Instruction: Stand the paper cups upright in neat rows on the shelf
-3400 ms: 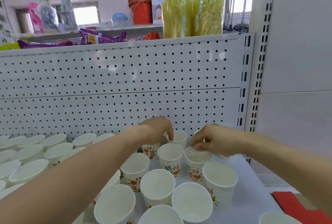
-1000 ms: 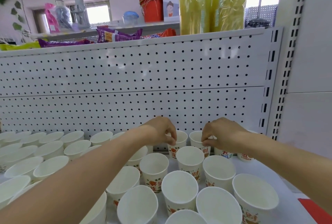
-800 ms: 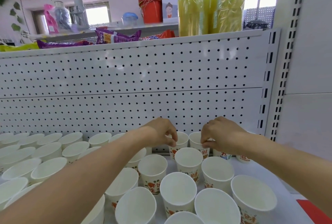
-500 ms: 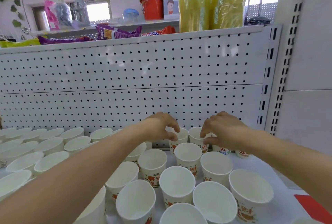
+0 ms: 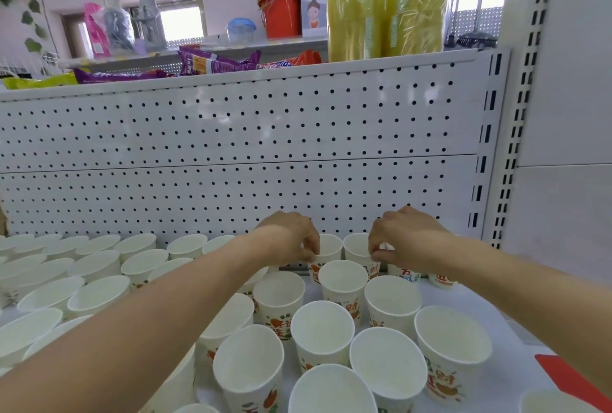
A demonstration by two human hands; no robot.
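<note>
Two hands are at the back row of the shelf, close to the white pegboard wall. Your left hand pinches the rim of one upright paper cup between thumb and fingers. Your right hand pinches the rim of the neighbour cup in the same narrow way. The two cups stand just beside each other, almost touching the pegboard.

Open room is small. On the right the shelf ends at a slotted upright post, and a bare strip of shelf lies between the cups and this edge. On the front right corner you see a red flat thing.

I count about ten printed cups standing upright in the right group in front of your hands, packed rim to rim. To the right of your right hand two more cups stand at the back, partly hidden. On the left, under your left forearm, many more white cups stand in rows; I cannot count them exactly.

Above the pegboard stand two yellow packs, a stack of orange buckets and purple snack bags.
</note>
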